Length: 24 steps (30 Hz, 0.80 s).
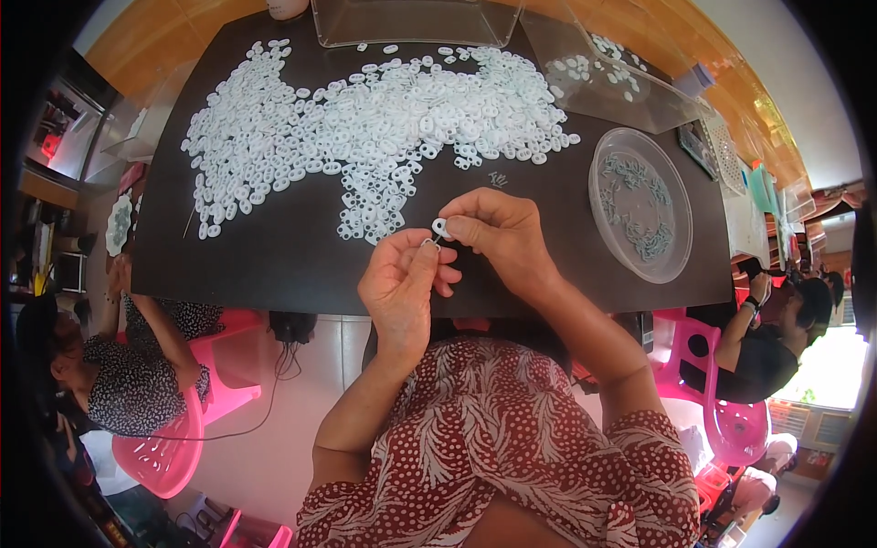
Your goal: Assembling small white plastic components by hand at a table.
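Near the table's front edge, my two hands meet with fingertips almost touching. My right hand [502, 233] pinches a small white oval piece [439, 226] with a hole in it between thumb and fingers. Just below that, my left hand [402, 279] is closed, thumb against forefinger, on a small white ring-like piece [429, 243] mostly hidden by the fingertips. A large pile of white oval two-hole pieces [420, 110] spreads over the table beyond my hands, with a narrow strand of them [375, 196] reaching toward my left hand. A few small grey-green pins [498, 180] lie beyond my right hand.
A round clear tub [687, 219] with grey-green small parts stands at right on the dark table [274, 269]. Clear plastic bins [411, 41] line the far side; one at far right [630, 91] holds white pieces. People sit left and right on pink chairs [169, 447].
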### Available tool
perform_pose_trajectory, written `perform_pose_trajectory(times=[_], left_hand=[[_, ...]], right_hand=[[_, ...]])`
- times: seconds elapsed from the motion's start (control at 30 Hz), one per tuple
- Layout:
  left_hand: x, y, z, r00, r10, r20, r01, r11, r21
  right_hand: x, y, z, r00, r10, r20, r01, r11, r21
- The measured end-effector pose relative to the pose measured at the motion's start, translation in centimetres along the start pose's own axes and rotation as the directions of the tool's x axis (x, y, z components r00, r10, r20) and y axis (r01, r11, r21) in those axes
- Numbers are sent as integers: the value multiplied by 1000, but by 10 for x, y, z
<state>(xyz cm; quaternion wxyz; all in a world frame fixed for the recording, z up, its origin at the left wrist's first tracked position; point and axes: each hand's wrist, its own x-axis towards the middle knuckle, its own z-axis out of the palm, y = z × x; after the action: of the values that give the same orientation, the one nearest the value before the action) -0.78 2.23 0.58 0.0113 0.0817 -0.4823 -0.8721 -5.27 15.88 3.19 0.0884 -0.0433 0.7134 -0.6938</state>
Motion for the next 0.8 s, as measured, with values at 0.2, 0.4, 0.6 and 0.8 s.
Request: perform_pose_trajectory(times=[0.2,0.4,0.6,0.8], left_hand=[[-1,0,0,1000,-6,-13,6,1000,-3],[-1,-3,-1,998,68,-7,-68,998,-13],[1,-4,-2,996,92,4,-92,996,-17],[3,-6,-4,989,147,9,-146,985,-90]], right_hand=[[-1,7,5,998,-56,-9,57,998,33],[-3,6,10,996,-83,13,84,996,-28],[-6,7,18,994,-108,-29,107,994,-29],[-9,6,18,959,-280,32,277,915,-294]])
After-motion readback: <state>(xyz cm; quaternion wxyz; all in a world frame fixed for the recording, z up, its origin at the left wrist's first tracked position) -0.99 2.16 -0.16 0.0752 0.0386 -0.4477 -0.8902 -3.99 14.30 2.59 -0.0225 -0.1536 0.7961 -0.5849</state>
